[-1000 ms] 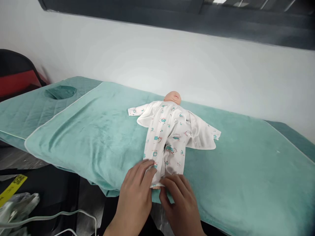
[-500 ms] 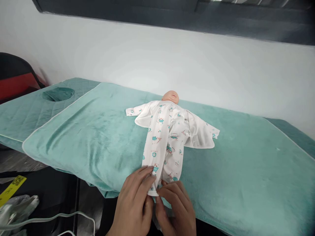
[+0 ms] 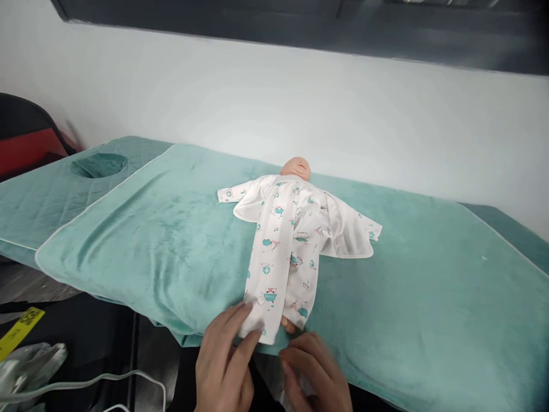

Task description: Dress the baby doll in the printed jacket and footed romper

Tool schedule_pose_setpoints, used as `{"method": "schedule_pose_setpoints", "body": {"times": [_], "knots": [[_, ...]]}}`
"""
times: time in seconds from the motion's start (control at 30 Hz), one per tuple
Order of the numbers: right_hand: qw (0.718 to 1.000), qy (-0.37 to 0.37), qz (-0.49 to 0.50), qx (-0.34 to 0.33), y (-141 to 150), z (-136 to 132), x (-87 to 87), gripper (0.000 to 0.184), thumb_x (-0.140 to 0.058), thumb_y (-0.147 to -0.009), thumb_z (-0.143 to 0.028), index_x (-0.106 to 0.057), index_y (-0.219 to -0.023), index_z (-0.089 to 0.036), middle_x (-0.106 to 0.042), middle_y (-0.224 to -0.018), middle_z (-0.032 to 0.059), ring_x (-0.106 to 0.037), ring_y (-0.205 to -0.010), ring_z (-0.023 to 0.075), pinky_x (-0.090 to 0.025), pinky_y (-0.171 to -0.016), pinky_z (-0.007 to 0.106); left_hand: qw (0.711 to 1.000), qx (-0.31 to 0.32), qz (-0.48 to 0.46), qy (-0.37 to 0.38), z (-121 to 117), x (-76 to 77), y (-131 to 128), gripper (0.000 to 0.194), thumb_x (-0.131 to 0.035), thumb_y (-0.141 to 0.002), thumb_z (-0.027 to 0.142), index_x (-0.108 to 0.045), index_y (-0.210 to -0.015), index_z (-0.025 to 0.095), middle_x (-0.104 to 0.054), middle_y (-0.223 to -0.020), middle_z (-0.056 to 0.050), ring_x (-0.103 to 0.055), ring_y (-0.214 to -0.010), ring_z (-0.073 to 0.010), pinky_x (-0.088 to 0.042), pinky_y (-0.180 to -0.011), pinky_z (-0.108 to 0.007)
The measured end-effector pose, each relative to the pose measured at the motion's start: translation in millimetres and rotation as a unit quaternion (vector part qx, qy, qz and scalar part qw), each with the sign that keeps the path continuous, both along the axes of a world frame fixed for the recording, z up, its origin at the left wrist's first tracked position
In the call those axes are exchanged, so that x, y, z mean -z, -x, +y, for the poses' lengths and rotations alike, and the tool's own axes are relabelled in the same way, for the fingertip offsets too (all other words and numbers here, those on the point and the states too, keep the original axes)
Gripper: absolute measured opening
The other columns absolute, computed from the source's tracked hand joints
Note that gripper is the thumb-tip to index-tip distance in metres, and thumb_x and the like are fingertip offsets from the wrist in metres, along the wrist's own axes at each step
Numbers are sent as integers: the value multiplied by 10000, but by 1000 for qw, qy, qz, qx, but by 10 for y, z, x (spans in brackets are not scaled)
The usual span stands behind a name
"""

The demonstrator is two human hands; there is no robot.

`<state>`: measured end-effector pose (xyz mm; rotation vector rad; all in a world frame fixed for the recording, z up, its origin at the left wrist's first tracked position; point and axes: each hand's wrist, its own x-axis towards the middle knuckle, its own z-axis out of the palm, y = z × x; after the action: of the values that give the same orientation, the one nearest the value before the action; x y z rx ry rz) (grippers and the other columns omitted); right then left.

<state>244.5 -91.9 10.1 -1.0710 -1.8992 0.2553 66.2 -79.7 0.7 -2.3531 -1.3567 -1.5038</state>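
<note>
Two hands are showing on my feed: my left hand point(image 3: 223, 357) is resting, fingers apart, on the leg end of a white printed outfit point(image 3: 274, 252), while my right one point(image 3: 319, 369) is hovering just beside it, too blurry to tell if its fingers are meeting. That outfit's lying over a doll point(image 3: 295, 169) on the teal bed point(image 3: 429, 286).

Doll point(image 3: 297, 167) and clothes point(image 3: 274, 246) on blanket point(image 3: 193, 234), over bed point(image 3: 43, 200); wall point(image 3: 257, 103) behind, chair point(image 3: 23, 143) left.

A baby doll point(image 3: 295, 167) in printed clothes point(image 3: 278, 229) lies on a massage bed point(image 3: 38, 194); the left hand point(image 3: 225, 359) touches one trouser leg point(image 3: 266, 306), the right hand point(image 3: 316, 372) hangs nearby.
</note>
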Motion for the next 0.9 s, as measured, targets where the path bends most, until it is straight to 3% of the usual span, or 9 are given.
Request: {"method": "schedule_pose_setpoints", "body": {"times": [0.13, 0.23, 0.33, 0.43, 0.6, 0.73, 0.9], "knots": [[992, 9, -26, 127, -180, -16, 151, 234, -567, -859, -103, -603, -1072, -194, -664, -956, 97, -669, -849, 204, -589, -693, 323, 999, 14, 17, 48, -21, -34, -101, 408, -482, -805, -11, -620, -1126, 200, -572, -1323, -127, -507, -1275, -294, -519, -971, -473], [982, 8, -71, 173, -207, 62, 222, 255, -594, -867, -162, -599, -1118, -202, -661, -1014, 107, -662, -898, 234, -585, -740, 383, 991, 48, 102, 68, 55, -114, -221, 434, -546, -833, 47, -587, -1237, 198, -549, -1370, -124, -419, -1348, -320, -409, -1076, -559], [985, 38, -83, 149, -175, 144, 214, 166, -571, -886, -152, -610, -1033, -219, -666, -957, 73, -652, -841, 212, -567, -713, 367, 983, 45, 160, 79, 170, -175, -312, 399, -570, -877, 109, -588, -1264, 206, -548, -1389, -112, -374, -1377, -329, -317, -1118, -606], [991, 67, -29, 113, -156, 151, 118, 131, -543, -889, -115, -584, -966, -213, -646, -904, 51, -640, -808, 177, -555, -692, 312, 984, 38, 151, 91, 252, -228, -355, 299, -537, -899, 114, -634, -1162, 218, -594, -1330, -86, -399, -1353, -317, -298, -1118, -606], [998, 62, 28, 18, -216, 1, -82, 201, -499, -841, -34, -525, -940, -208, -583, -839, 38, -583, -728, 147, -513, -616, 261, 989, 84, 87, 90, 255, -312, -412, 194, -501, -894, 98, -632, -992, 203, -687, -999, -40, -579, -1085, -231, -282, -1141, -535], [998, 65, -1, -5, -282, -74, -78, 225, -502, -826, -20, -508, -956, -202, -574, -827, 42, -565, -708, 145, -500, -596, 257, 992, 102, 37, 71, 214, -250, -455, 165, -501, -856, 73, -594, -937, 183, -664, -852, -23, -595, -828, -177, -333, -1099, -491], [994, 43, -94, -34, -311, -35, 63, 209, -499, -815, -33, -543, -938, -196, -621, -816, 54, -571, -704, 170, -492, -586, 285, 991, 107, -30, 71, 158, -99, -419, 163, -504, -830, 54, -591, -844, 192, -620, -745, 0, -584, -736, -147, -361, -1067, -455]]}}
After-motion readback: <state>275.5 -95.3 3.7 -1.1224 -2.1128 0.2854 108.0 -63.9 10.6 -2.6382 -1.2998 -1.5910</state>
